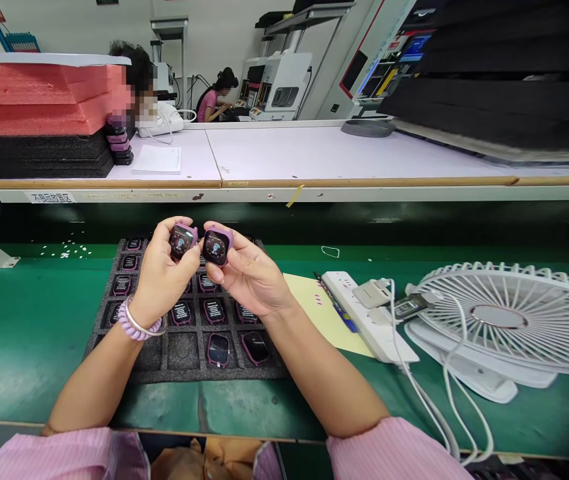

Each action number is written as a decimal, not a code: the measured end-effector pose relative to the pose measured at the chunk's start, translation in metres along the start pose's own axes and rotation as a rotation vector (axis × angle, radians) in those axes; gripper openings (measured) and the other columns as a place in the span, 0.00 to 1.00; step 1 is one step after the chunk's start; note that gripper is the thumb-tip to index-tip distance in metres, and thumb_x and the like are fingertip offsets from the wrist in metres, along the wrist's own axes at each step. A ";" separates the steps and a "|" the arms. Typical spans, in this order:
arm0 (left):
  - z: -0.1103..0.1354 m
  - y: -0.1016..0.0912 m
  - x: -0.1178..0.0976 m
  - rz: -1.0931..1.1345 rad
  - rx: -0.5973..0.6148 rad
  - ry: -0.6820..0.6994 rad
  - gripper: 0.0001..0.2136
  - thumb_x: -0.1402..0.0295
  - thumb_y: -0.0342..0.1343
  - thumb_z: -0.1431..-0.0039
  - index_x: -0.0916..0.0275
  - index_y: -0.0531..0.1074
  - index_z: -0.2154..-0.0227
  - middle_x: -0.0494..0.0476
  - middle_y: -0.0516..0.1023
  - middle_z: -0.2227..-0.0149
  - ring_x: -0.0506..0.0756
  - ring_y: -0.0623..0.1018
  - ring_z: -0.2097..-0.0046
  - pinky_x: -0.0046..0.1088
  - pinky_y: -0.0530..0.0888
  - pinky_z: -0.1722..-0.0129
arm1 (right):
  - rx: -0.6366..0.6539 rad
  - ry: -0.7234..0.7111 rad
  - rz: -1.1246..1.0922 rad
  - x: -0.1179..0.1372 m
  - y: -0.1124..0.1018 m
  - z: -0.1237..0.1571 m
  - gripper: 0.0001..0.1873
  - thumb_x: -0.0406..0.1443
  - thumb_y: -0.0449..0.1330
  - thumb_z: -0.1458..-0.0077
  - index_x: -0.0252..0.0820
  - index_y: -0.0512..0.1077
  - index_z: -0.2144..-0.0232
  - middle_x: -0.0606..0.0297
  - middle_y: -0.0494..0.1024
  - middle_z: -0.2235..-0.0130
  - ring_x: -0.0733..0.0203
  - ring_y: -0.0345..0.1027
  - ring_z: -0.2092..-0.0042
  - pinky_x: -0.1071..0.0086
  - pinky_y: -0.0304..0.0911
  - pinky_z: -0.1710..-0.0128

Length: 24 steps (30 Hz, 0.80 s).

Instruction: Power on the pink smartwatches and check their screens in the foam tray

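One purple-cased watch (182, 241) is pinched between the thumb and fingers of your left hand (160, 272), and a second watch (216, 247) is pinched the same way in your right hand (255, 277), just beside it. You hold both over the far part of a dark foam tray (164, 375), their displays lit. More watches (213, 311) lie in the tray's compartments, several showing white text; the two in the nearest row have dark screens. Your hands and forearms hide some compartments, so their contents cannot be told. To your right on the green counter (29, 313), yellow paper (309, 310) lies against a white power strip (384, 337), with a blue pen (348, 323) along it. An adapter (372, 293) and white cables (432, 408) crowd that side, and a large white fan (499, 317) fills the space farther right. White specks (67, 250) are scattered left of the tray. Across the back runs a shelf (274, 150), bearing red foam (39, 100) over black foam (34, 157) at your left and a tall black stack (504, 110) at your right.
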<state>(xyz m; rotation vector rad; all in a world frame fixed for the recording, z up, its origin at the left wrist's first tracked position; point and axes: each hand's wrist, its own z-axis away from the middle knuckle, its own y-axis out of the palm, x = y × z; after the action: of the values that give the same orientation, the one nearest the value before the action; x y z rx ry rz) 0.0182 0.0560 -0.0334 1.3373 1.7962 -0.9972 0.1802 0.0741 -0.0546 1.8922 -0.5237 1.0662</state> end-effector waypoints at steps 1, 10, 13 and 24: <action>0.000 0.000 0.000 0.005 -0.001 -0.004 0.20 0.62 0.60 0.45 0.65 0.70 0.52 0.55 0.75 0.60 0.50 0.73 0.62 0.28 0.73 0.61 | 0.000 0.000 0.005 0.000 0.000 0.000 0.29 0.44 0.75 0.49 0.49 0.74 0.47 0.62 0.75 0.55 0.62 0.62 0.69 0.65 0.66 0.67; 0.000 0.000 0.000 0.006 0.003 -0.011 0.19 0.62 0.61 0.46 0.64 0.70 0.52 0.55 0.75 0.60 0.51 0.73 0.63 0.28 0.72 0.61 | 0.012 0.008 -0.021 -0.001 0.000 0.000 0.29 0.43 0.76 0.50 0.49 0.74 0.48 0.64 0.75 0.57 0.63 0.62 0.69 0.65 0.65 0.67; 0.000 -0.001 0.000 0.022 0.014 -0.015 0.20 0.61 0.61 0.46 0.64 0.70 0.52 0.56 0.75 0.59 0.51 0.73 0.61 0.29 0.72 0.60 | 0.012 0.012 -0.036 -0.001 0.000 0.000 0.29 0.44 0.76 0.51 0.49 0.74 0.47 0.64 0.75 0.56 0.63 0.62 0.69 0.65 0.64 0.67; 0.001 -0.003 -0.004 0.011 0.029 -0.007 0.19 0.63 0.61 0.45 0.64 0.70 0.52 0.56 0.76 0.60 0.51 0.74 0.62 0.28 0.74 0.60 | 0.028 0.006 -0.039 0.001 0.001 0.002 0.29 0.43 0.76 0.49 0.48 0.73 0.47 0.64 0.76 0.56 0.64 0.63 0.69 0.68 0.64 0.68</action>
<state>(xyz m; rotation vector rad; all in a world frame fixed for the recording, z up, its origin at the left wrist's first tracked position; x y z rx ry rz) 0.0168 0.0530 -0.0297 1.3590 1.7736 -1.0244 0.1805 0.0720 -0.0537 1.9156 -0.4685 1.0582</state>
